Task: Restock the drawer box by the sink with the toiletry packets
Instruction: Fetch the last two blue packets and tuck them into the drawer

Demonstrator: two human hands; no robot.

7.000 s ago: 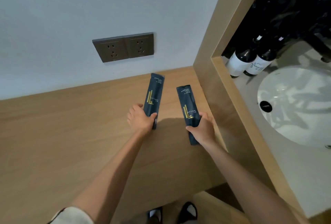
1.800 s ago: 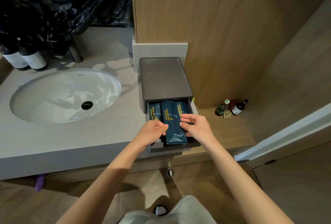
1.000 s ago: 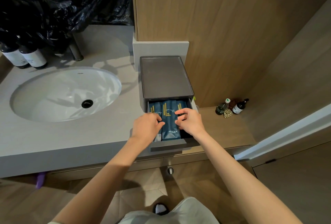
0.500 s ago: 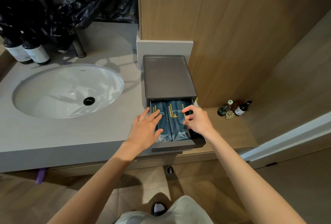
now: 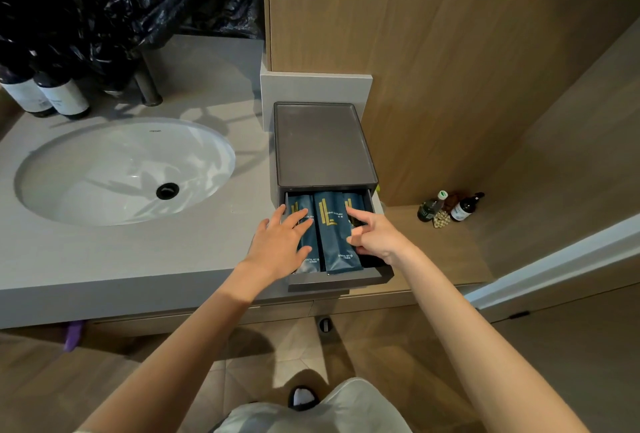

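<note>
Beside sink [image 5: 124, 169], drawer [image 5: 336, 281]: 3 packets [image 5: 334, 231] now flat, restock nearly done; left hand [image 5: 277, 245] flat-fingered on 1, right hand [image 5: 377, 238] grip unclear.

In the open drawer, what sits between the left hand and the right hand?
Head view: a dark blue packet with gold lettering lies flat in the grey drawer between the left hand and the right hand.
</note>
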